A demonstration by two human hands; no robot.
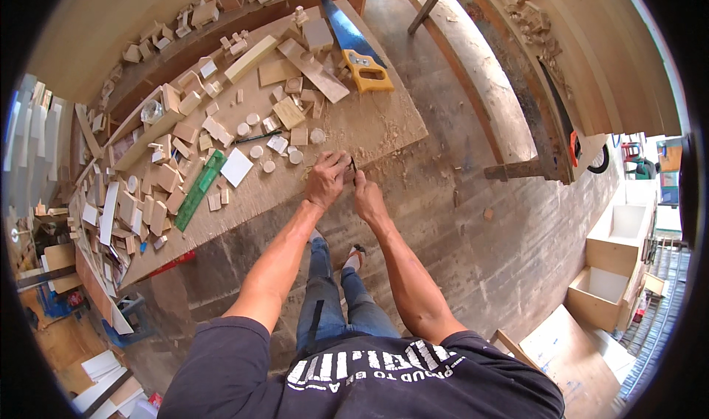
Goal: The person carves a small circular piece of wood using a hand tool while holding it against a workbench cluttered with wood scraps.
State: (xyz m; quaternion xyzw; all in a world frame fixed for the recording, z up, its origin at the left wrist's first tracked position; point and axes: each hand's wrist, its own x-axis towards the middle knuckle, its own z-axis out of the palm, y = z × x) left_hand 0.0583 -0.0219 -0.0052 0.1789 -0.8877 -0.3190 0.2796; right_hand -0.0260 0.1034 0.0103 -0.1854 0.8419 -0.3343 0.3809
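Observation:
My left hand (329, 178) is closed at the near edge of the wooden workbench (388, 127), its fingers curled over something I cannot make out. Just to its right, my right hand (369, 199) is closed too, the thumb pointing up. A thin dark tool (352, 165) shows between the hands, apparently coming out of the right fist; its kind is too small to tell. Pale shavings (377, 157) lie scattered on the bench beside them. Closest to my left hand are small round wooden discs (295, 157) and a square wooden block (299, 137).
A handsaw (367, 70) with a yellow handle lies at the bench's far end. Wooden offcuts crowd its left side around a green ruler (199, 190) and a white square (236, 168). Another wooden bench (509, 87) stands at the right; open wooden boxes (602, 286) sit lower right.

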